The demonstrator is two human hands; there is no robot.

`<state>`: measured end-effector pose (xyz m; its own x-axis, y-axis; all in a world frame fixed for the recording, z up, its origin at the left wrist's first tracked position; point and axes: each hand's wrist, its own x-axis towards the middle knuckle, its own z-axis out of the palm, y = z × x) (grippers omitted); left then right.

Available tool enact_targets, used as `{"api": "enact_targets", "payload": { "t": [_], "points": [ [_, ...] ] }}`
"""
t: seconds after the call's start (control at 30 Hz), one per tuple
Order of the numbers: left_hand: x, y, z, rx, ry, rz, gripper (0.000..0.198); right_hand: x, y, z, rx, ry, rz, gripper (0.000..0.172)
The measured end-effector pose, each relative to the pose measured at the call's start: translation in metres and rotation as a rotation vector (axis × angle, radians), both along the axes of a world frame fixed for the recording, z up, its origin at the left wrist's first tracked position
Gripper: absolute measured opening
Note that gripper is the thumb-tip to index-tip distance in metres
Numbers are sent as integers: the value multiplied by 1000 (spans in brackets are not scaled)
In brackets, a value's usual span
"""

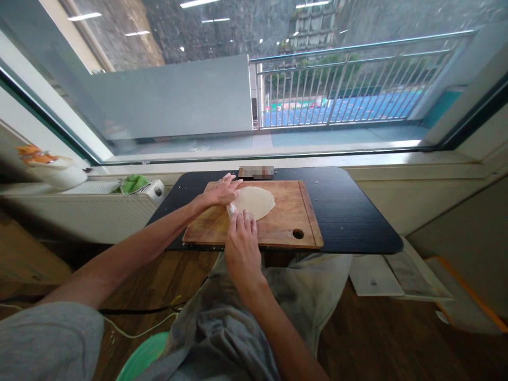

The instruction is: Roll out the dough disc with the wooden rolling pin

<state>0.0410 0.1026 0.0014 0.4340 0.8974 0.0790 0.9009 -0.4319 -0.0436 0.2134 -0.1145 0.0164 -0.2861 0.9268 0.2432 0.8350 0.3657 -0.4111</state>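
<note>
Head view: two bare hands at a dough sheet point(257, 202), thin, pale, rounded, lying flat on a wooden cutting board point(281, 227). Left hand point(226, 190): fingers extended and slightly parted, at the sheet's left edge; whether thumb and fingers pinch anything, cannot tell. Right hand point(243, 235): fingers side by side, tips at the sheet's near left edge; thumb hidden, so a pinch cannot be told. Between the hands, one small whitish patch with reddish marks, not legible. Left arm: reaching in from lower left, hand back upward, fingers pointing right. Right arm: rising from the bottom edge and slanting left, back of hand upward, fingers pointing toward the window point(178, 106). Board: one round hole at its near right corner, set on a black table point(345, 211). Containers: one white pot point(59, 173), orange material at its top, on the radiator point(99, 206) beside a green cloth point(134, 183); one green basin point(145, 355), low at the person's left, partly covered by clothing, contents out of sight.
</note>
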Motion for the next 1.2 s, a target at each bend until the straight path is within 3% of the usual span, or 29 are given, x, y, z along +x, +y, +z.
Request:
{"api": "enact_targets", "payload": {
  "t": [0.2, 0.3, 0.43, 0.67, 0.87, 1.07, 1.2],
  "points": [
    [-2, -20, 9, -103, 106, 114, 64, 2, 0, -7, 41, -33, 20, 57],
    [-5, -36, 13, -71, 153, 107, 64, 15, 10, -7, 31, -56, 24, 51],
    [-11, -54, 7, 17, 159, 54, 59, 40, 30, 0, 56, -83, 34, 29],
    [-16, -90, -8, 172, -3, 158, 57, 72, 73, 10, 128, -102, -148, 45],
    [-10, -122, -10, 208, -101, 238, 59, 80, 93, 8, 168, -96, -161, 47],
    [6, -147, -14, 231, -120, 262, 61, 79, 78, 1, 117, -162, -56, 41],
    [26, -171, -20, 252, -142, 213, 64, 74, 51, -11, 140, -195, -115, 43]
  ]
}}
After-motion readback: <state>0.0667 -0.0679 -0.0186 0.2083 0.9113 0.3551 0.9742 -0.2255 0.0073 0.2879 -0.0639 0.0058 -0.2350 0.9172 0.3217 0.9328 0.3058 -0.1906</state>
